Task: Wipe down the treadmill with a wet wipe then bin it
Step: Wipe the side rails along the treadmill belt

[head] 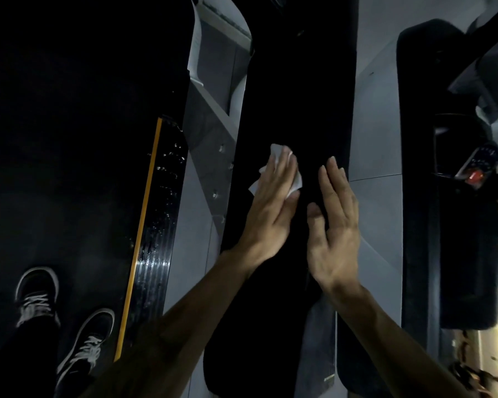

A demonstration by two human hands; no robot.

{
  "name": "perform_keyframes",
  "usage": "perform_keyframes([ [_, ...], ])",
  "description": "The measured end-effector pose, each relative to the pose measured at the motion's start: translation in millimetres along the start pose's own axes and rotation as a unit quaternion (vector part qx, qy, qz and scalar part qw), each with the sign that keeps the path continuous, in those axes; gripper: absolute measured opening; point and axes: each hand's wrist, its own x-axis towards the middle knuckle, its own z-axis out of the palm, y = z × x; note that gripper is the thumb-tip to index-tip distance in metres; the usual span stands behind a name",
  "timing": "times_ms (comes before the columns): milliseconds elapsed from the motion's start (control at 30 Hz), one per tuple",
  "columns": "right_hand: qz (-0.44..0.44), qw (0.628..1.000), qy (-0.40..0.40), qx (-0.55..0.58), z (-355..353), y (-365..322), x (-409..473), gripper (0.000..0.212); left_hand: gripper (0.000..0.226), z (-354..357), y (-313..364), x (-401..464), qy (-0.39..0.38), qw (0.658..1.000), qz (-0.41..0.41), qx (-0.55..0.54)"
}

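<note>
Treadmill (293, 90): the black upright panel running down the middle of your view, with grey floor showing on both sides of it.

Wet wipe (273, 156): white, crumpled, pressed flat against that panel under your left hand (273, 202). The fingers lie straight over it, and its edges stick out above the fingertips and to both sides.

Right hand (335, 222): held just beside the left with fingers straight and together, holding nothing. You cannot tell whether it touches the panel or only hovers in front of it.

Deck edge strip (156, 234): glossy black with a yellow line along it, left of the panel, spotted with bright flecks.

Shoes (64, 317): your two dark laced shoes stand at lower left on the dark belt surface.

Neighbouring machine (423, 196): a second black frame on the right, well apart from your hands, with a small console (477, 165) showing a red button.
</note>
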Motion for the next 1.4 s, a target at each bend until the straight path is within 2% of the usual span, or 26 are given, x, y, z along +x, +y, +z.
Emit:
perform_keyframes([
  [200, -0.007, 0.999, -0.002, 0.036, -5, 10, 31, 0.047, 0.057, -1, 21, 50, -0.019, 0.998, 0.044, 0.044],
  [400, -0.021, 0.999, 0.002, 0.047, 4, 19, 59, 0.046, 0.063, 0, 6, 33, 0.038, 0.999, -0.033, -0.012],
  [567, -0.041, 0.996, 0.023, 0.071, 8, 24, 68, 0.043, 0.054, 10, 8, -10, 0.002, 0.999, 0.034, 0.018],
  [800, -0.042, 0.996, 0.029, 0.070, 10, 23, 66, 0.043, 0.058, -12, 8, 68, -0.031, 0.993, 0.085, 0.082],
  [900, -0.041, 0.998, 0.039, 0.033, 5, 21, 71, 0.045, 0.061, -17, 0, 80, -0.007, 0.996, 0.044, 0.078],
  [1000, -0.030, 0.997, 0.064, -0.027, 4, 17, 93, 0.046, 0.057, -9, 0, 60, 0.027, 0.997, -0.012, 0.065],
  [1067, -0.033, 0.996, 0.067, -0.047, 10, 16, 105, 0.048, 0.055, -3, 2, 38, 0.025, 0.998, -0.019, 0.057],
  [1200, -0.038, 0.997, 0.063, -0.003, 15, 21, 104, 0.048, 0.054, -4, 6, 16, -0.010, 0.997, 0.035, 0.065],
  [1333, -0.022, 0.998, 0.058, 0.017, 13, 22, 105, 0.046, 0.052, -13, 6, 59, 0.006, 0.988, 0.107, 0.107],
  [1400, -0.008, 0.998, 0.048, 0.029, 14, 20, 106, 0.047, 0.053, -18, 4, 85, 0.015, 0.986, 0.114, 0.118],
])
